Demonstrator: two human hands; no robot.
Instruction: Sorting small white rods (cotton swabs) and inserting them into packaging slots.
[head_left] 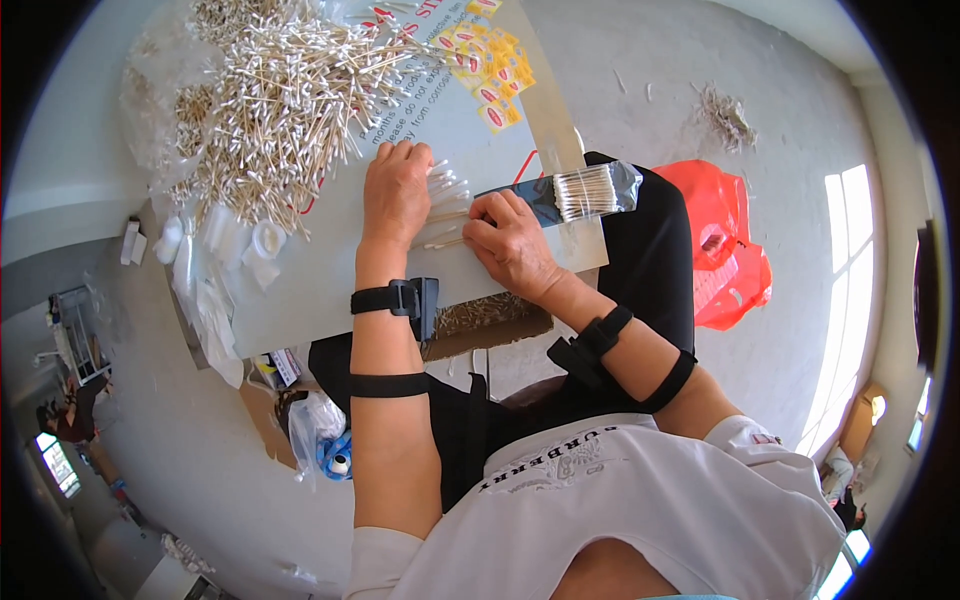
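Observation:
Between my hands, a few loose cotton swabs point(448, 187) lie on the board-topped table. My left hand point(397, 190) rests beside them, fingers curled down; what is under the fingertips is hidden. From the right, my right hand point(512, 243) reaches in with bent fingers closed on the stick ends of some cotton swabs. Just beyond its wrist, a dark sleeve with a clear end point(590, 192) holds a flat row of swabs. A large heap of loose cotton swabs point(290, 90) covers the far left of the table.
Yellow-and-white labels point(490, 65) lie at the far edge. Clear plastic bags and a tape roll point(268, 238) sit at the left. Below the near edge is an open cardboard box point(490, 318) of swabs. A red plastic bag point(715, 245) is on the floor at right.

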